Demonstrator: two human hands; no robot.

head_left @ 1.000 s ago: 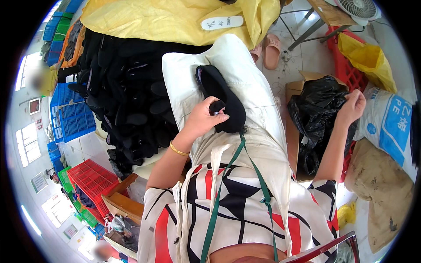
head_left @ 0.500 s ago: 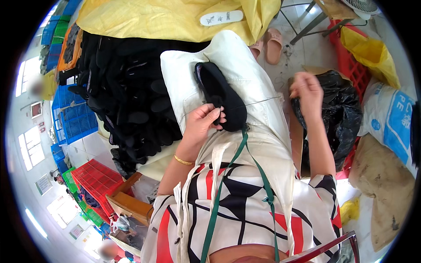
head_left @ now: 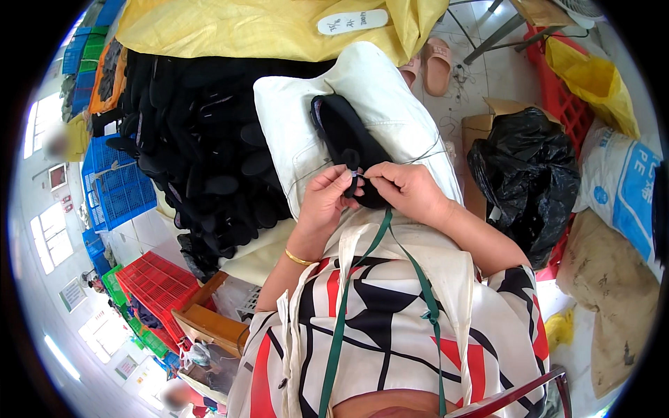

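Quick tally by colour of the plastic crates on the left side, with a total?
Blue crates: 3, one by the black pile, one below it, one at the top edge
Red crates: 1
Green crates: 1, partly hidden
Total: 5 that I can make out

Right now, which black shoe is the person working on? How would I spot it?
Find the white cloth spread over the person's lap, beside the big heap of black shoe pieces. One black shoe lies alone on it, where the left hand and right hand meet. Unlike the heaped pieces, it has thin thread running from it.
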